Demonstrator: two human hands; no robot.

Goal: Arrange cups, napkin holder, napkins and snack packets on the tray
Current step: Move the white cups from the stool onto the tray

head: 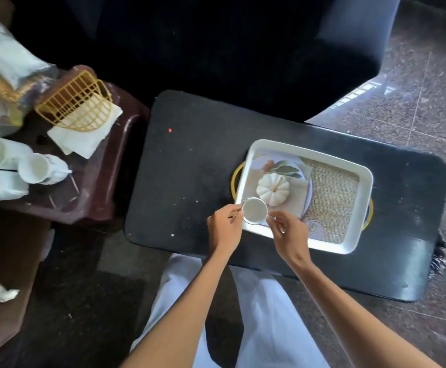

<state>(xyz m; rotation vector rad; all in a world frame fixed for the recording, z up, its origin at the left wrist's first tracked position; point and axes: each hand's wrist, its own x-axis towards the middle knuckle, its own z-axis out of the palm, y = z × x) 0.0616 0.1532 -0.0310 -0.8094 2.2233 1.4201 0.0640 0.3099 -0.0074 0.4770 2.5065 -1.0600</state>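
Cup going into the tray's near-left corner, both my hands on it.

I have the white cup (pixel 254 210) upright, mouth up, in the near-left corner of the white tray (pixel 325 247), beside its printed pumpkin; whether it rests on the floor of the tray I cannot tell. My left hand (pixel 224 224) pinches the handle, and my right hand (pixel 288 231) holds the opposite side with curled fingertips. The tray sits on a black table (pixel 184 181). On the brown stool (pixel 97 192) to the left, three more cups (pixel 38 168) lie on their sides, near the yellow napkin holder (pixel 78 102), which lies on the napkins (pixel 83 136), with the snack packets (pixel 1 83) behind.
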